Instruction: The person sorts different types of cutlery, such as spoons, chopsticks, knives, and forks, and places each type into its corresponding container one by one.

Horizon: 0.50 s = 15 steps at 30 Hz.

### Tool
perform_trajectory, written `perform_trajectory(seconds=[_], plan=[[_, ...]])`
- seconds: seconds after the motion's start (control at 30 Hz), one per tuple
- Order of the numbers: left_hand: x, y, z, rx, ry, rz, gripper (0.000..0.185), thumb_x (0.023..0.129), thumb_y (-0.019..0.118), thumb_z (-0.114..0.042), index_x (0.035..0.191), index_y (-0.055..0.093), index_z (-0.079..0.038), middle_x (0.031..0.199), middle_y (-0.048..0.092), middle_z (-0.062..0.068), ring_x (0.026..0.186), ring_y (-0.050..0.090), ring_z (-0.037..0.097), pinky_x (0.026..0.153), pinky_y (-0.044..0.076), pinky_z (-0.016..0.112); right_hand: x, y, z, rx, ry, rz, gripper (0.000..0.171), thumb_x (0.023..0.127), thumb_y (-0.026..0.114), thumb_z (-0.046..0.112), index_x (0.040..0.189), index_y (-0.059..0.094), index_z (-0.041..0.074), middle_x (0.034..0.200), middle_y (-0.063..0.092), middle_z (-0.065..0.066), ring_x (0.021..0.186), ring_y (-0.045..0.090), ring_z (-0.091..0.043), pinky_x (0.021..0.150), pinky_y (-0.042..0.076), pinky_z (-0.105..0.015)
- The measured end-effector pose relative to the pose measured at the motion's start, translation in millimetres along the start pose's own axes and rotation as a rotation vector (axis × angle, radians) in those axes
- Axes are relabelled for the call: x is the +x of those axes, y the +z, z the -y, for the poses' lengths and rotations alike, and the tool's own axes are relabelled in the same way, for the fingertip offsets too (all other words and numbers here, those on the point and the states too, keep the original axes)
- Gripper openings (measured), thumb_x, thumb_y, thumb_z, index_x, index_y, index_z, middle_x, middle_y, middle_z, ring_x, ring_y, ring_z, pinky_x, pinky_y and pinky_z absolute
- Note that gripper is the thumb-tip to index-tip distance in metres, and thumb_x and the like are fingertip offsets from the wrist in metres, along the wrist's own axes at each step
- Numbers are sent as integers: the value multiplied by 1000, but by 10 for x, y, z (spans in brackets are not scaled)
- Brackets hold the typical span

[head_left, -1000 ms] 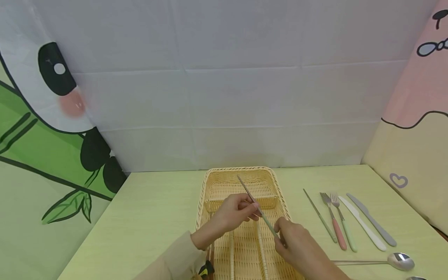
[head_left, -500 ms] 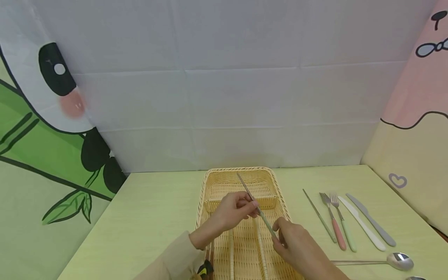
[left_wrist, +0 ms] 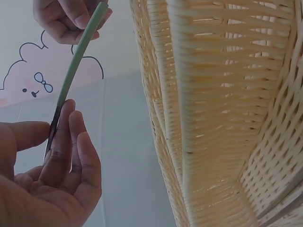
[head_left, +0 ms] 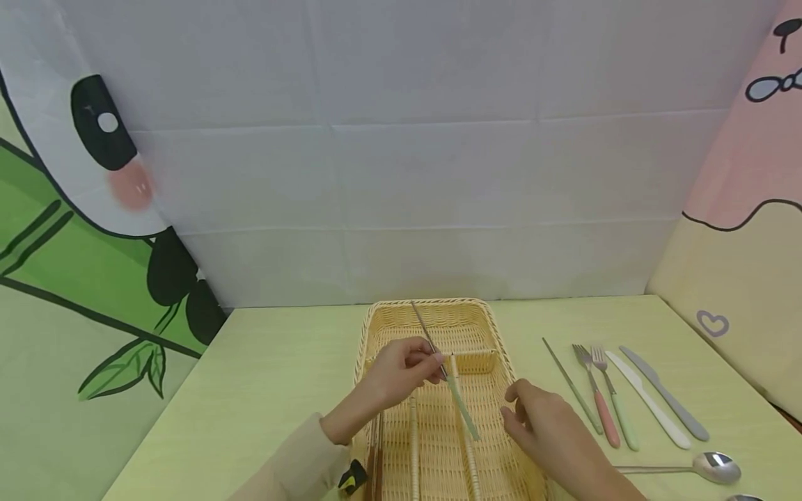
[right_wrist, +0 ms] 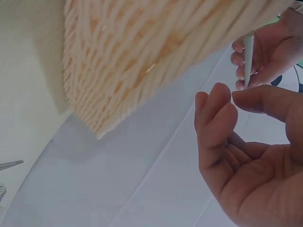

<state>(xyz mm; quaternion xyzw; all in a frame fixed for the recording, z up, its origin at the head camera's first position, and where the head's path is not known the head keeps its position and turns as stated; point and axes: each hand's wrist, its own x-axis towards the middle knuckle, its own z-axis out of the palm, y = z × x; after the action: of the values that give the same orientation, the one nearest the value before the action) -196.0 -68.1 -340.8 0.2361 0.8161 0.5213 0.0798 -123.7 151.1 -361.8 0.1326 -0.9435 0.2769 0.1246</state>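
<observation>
Between thumb and fingers, my left hand (head_left: 401, 370) pinches a chopstick (head_left: 462, 409) with a pale green handle and a thin metal end. The chopstick slants above the divided wicker basket (head_left: 361, 358), its green end pointing down toward me. My right hand (head_left: 554, 428) hovers over the basket's right rim, apart from the chopstick, its fingers loosely bent with nothing between them. In the right wrist view, a gap shows between that thumb and the fingers (right_wrist: 215, 111). A matching green chopstick (head_left: 571, 385) lies on the table to the right.
Brown chopsticks (head_left: 376, 459) lie in the basket's left compartment. Right of the basket are a red-handled fork (head_left: 604, 410), a green-handled fork (head_left: 620, 414), a white knife (head_left: 651, 400), a grey knife (head_left: 667, 393) and a spoon (head_left: 717, 467). A wall cloth stands behind.
My right hand has let go of the chopstick's green end and drawn slightly right. My left hand has carried the chopstick a little to the left.
</observation>
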Motion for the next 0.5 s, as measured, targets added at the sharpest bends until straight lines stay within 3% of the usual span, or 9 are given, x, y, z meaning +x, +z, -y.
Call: perform_trajectory(seconds=[0.3, 0.4, 0.5], plan=[[-72, -158, 31, 44, -20, -30, 21, 94, 52, -21, 94, 61, -2, 80, 68, 9, 72, 65, 12, 68, 52, 24, 29, -33, -211, -39, 39, -26, 10, 81, 62, 5, 90, 58, 2, 60, 52, 6, 47, 40, 1, 46, 38, -16], [-98, -192, 43, 72, -38, -40, 20, 93, 52, -21, 93, 61, -3, 77, 68, 7, 70, 64, 11, 68, 52, 24, 32, -60, -284, -87, 52, -40, 9, 80, 62, 7, 89, 59, 4, 60, 53, 8, 49, 42, 0, 56, 46, -27], [-121, -223, 47, 113, -53, -50, 21, 93, 53, -23, 92, 61, -3, 74, 68, 6, 67, 63, 10, 65, 51, 24, 39, -83, -359, -103, 73, -38, 8, 81, 61, 8, 89, 59, 4, 61, 55, 7, 50, 43, -1, 56, 46, -29]])
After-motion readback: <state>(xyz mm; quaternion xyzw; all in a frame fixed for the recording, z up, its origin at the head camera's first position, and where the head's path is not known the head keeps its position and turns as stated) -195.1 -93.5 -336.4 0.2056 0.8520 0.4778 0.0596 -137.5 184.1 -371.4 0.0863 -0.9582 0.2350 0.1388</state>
